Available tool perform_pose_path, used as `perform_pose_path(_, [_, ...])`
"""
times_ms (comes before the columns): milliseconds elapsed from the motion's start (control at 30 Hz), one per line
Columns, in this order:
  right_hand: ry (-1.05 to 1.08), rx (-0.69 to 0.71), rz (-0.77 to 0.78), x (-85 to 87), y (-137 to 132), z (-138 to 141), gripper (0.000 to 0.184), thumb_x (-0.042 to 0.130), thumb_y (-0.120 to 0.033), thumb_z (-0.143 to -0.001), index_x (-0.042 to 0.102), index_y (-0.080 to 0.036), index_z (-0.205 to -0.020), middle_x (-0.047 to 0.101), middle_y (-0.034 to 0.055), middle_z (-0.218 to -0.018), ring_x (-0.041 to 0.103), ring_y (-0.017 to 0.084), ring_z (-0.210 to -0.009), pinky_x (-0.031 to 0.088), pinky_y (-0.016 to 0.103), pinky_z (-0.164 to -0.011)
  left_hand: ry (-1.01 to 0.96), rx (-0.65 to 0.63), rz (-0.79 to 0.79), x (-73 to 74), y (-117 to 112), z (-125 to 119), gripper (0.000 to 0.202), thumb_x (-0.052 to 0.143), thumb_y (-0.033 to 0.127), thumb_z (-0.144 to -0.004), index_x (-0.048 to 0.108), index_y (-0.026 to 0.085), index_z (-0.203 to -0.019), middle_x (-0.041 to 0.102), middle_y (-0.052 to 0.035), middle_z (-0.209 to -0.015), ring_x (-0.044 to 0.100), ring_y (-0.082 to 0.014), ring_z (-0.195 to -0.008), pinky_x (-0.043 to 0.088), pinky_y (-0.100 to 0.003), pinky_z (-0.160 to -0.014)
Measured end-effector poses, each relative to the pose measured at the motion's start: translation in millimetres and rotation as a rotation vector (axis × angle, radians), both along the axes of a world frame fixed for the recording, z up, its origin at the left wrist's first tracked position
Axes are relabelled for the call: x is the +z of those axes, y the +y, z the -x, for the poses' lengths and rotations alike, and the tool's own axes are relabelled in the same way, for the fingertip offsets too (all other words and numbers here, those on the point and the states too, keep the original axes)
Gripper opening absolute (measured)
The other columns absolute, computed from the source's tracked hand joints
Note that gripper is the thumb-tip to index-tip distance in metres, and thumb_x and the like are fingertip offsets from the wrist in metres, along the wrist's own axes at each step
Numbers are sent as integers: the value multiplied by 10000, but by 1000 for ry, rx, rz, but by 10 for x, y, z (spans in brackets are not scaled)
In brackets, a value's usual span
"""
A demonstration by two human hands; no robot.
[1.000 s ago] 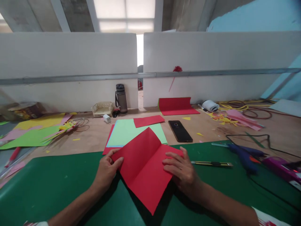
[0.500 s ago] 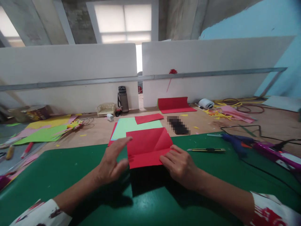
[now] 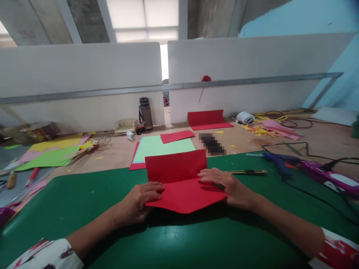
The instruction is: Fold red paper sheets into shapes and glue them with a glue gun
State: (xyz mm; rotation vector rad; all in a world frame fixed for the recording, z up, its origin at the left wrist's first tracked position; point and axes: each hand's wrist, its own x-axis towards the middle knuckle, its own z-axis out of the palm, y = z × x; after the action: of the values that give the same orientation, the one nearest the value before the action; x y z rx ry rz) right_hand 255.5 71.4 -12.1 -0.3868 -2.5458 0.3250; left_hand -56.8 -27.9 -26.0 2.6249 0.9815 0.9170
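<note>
A creased sheet of red paper [image 3: 183, 196] is held just above the green mat [image 3: 112, 239]. Its back panel stands up, while the front panel spreads toward me with a bowed near edge. My left hand [image 3: 143, 200] is closed on the left edge, fingers on top and the thumb underneath. On the opposite side, my right hand [image 3: 226, 185] grips the right edge near the crease, its thumb hidden. Behind the paper lie light green sheets [image 3: 151, 147] with a red piece [image 3: 177, 136] on top. A utility knife [image 3: 249, 172] rests right of my right hand.
A blue glue gun [image 3: 279, 164] and a purple power strip [image 3: 331, 175] with cords lie at right. A blurred dark object [image 3: 211, 144] sits behind the paper. Farther back are a bottle [image 3: 146, 116], a small toy sofa [image 3: 125, 126] and folded red paper [image 3: 209, 119]. Coloured sheets [image 3: 50, 157] lie left.
My left hand has closed on the paper's left edge after being apart from it. The front panel has opened out toward me, and my right hand has shifted slightly right and up.
</note>
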Motion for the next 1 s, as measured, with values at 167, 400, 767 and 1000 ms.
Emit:
perform_pose_path(167, [-93, 32, 158, -8, -61, 1, 236, 657, -216, -757, 668, -225, -993, 668, 109, -1138, 610, 242, -1079, 406, 450, -967, 17, 76, 177, 112, -54, -60, 225, 488, 198, -872, 686, 191, -764, 665, -139, -1117, 569, -273, -1143, 458, -432, -959])
perform_pose_path(400, [-182, 61, 122, -92, -106, -61, 130, 663, -259, -804, 672, -239, -933, 681, 72, -1101, 596, 228, -1090, 248, 524, -1045, 109, 135, 161, 13, -88, 40, 214, 509, 235, -885, 720, 207, -911, 644, -123, -1178, 530, -279, -1188, 451, -434, -962])
perform_pose_path(767, [-73, -279, 551, -4, -197, 174, 397, 453, -353, -907, 490, -182, -551, 492, -39, -538, 440, 97, -506, 333, 227, -475, -47, 393, 162, -14, -237, -103, 296, 480, 273, -899, 665, 195, -681, 700, -76, -949, 612, -218, -887, 488, -367, -824])
perform_pose_path(1000, [-89, -456, 509, 46, -79, 295, 98, 567, -265, -799, 615, -218, -729, 621, -41, -649, 532, 117, -557, 376, 228, -510, 18, 685, 176, -84, -100, -120, 183, 539, 335, -819, 590, 185, -728, 652, -71, -789, 602, -228, -734, 501, -374, -675])
